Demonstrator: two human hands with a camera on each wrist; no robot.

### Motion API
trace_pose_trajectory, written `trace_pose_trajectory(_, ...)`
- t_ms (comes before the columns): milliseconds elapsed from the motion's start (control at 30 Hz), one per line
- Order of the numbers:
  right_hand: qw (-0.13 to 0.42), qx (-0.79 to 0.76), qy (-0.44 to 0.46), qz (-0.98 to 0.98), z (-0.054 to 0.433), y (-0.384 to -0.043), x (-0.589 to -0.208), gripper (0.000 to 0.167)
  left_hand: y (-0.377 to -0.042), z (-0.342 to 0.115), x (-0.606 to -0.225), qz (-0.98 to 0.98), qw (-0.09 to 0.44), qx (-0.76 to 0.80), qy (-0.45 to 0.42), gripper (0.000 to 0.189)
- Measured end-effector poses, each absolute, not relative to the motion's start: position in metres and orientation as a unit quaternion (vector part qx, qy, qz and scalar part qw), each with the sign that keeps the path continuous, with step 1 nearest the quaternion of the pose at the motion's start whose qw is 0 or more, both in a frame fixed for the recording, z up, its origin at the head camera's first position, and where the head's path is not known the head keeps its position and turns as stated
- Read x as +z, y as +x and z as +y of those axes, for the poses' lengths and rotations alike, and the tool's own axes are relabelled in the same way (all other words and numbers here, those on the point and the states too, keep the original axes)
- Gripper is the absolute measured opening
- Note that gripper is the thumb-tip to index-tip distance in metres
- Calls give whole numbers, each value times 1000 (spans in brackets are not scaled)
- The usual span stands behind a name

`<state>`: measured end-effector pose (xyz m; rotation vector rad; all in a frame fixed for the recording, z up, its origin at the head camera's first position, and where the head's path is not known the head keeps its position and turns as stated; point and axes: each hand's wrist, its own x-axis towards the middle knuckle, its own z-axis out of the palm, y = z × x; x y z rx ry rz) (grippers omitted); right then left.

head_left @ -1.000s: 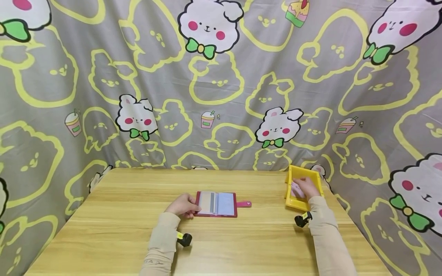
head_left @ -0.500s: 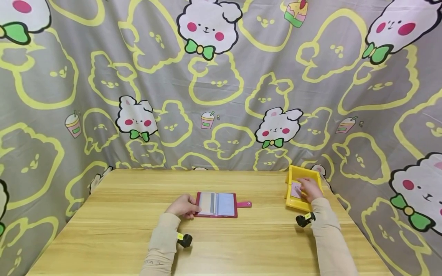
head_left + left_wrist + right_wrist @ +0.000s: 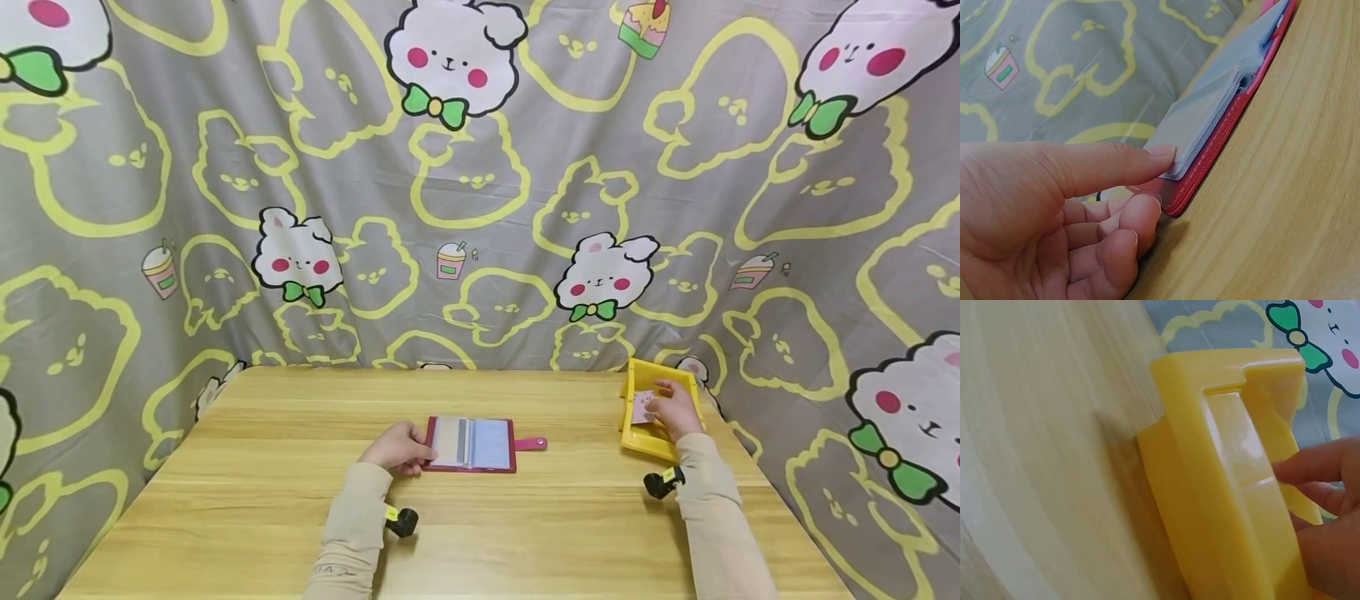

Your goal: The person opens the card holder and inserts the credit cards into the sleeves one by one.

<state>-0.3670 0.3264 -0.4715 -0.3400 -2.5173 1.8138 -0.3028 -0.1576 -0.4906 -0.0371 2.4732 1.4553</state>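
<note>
An open red card holder [image 3: 468,444] with clear sleeves lies on the table, its snap strap pointing right. My left hand [image 3: 397,447] pinches its left edge. In the left wrist view the thumb [image 3: 1138,164] presses on the sleeves [image 3: 1200,125], with the other fingers curled by the cover's lower corner. My right hand [image 3: 673,408] reaches into a yellow bin [image 3: 651,446] and holds a small pink printed card [image 3: 642,407] by its right side. In the right wrist view, the bin's wall [image 3: 1222,506] hides the card and part of the fingers.
The wooden table [image 3: 517,533] carries the card holder in the middle and the bin at the back right. A grey patterned curtain [image 3: 390,325] hangs close behind the table and along both sides.
In the bin, my right hand has shifted slightly right, and the pink card now stands a little higher and more tilted. My left hand and the card holder have stayed in place.
</note>
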Motion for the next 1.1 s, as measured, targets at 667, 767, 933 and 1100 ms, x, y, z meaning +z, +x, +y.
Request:
trace_pose_trajectory(667,39,486,-104,-867,323,-366,-471,76,-304,-157,-491,858,134,496,-12,27)
trace_pose_trajectory(767,34,512,-109,-851,324,-365,-471,75,-304,-158,-492,858,133,496,-11,27)
trace_pose_trajectory(933,34,544,-110,-831,326,-364,-469,75,-304,-158,-492,857,133,499,-7,27)
trace_pose_trajectory(1100,50,551,-112,-825,326,-361,-460,74,-304,-158,-492,855,134,501,-3,27)
